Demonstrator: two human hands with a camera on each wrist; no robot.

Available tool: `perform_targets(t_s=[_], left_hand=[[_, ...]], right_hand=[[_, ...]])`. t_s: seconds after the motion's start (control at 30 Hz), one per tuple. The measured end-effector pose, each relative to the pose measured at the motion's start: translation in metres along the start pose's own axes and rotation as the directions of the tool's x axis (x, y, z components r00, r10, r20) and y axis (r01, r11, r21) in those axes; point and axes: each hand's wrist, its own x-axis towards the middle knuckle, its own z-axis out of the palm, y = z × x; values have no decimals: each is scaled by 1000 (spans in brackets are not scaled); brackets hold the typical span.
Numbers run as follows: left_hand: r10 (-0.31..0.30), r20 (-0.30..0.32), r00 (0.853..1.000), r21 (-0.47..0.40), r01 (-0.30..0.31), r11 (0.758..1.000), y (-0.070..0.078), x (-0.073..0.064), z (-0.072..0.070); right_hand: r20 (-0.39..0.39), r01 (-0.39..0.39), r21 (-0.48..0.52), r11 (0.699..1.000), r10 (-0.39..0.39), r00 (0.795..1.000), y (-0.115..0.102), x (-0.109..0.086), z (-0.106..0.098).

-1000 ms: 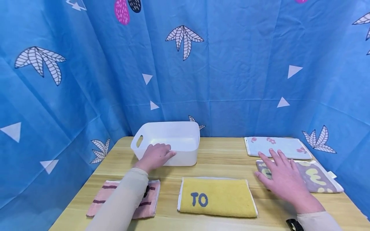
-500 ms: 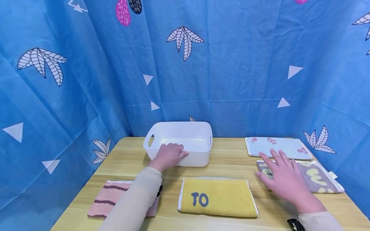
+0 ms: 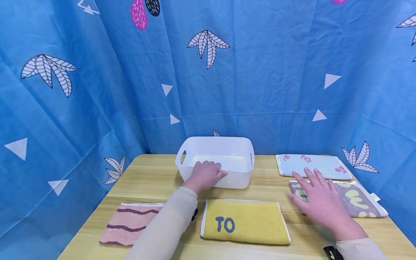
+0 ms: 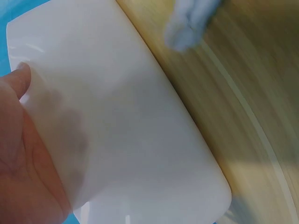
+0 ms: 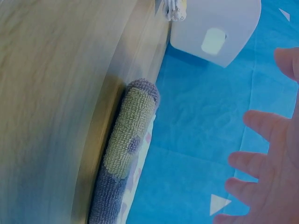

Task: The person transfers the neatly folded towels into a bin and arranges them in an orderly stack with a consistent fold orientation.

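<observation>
My left hand (image 3: 205, 176) grips the near rim of a white plastic bin (image 3: 236, 180) at the back of the table. In the left wrist view the thumb lies on the outside of the bin wall (image 4: 131, 116), and the other fingers show faintly through it from inside. My right hand (image 3: 320, 198) is spread, palm down, over a folded grey towel with yellow-green shapes (image 3: 354, 198), holding nothing. In the right wrist view its fingers stand apart above the rolled edge of that towel (image 5: 128, 135).
A folded yellow towel marked "TO" (image 3: 253, 224) lies front centre. A pink striped towel (image 3: 126, 224) lies left, partly under my left forearm. Behind the grey towel is a white flowered towel (image 3: 312, 166). Blue patterned curtain (image 3: 273, 86) encloses the table (image 3: 156, 177).
My left hand has slid the white bin to the right along the back of the table, uncovering more of the pink towel. The right hand has stayed in place.
</observation>
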Motion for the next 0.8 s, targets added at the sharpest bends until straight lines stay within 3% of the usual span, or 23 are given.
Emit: perform_targets(t_s=[0.8], left_hand=[[-18,-30,999,61,20,998,72,27,9]], right_hand=[[27,-12,0,1000,12,1000,2,0,-2]])
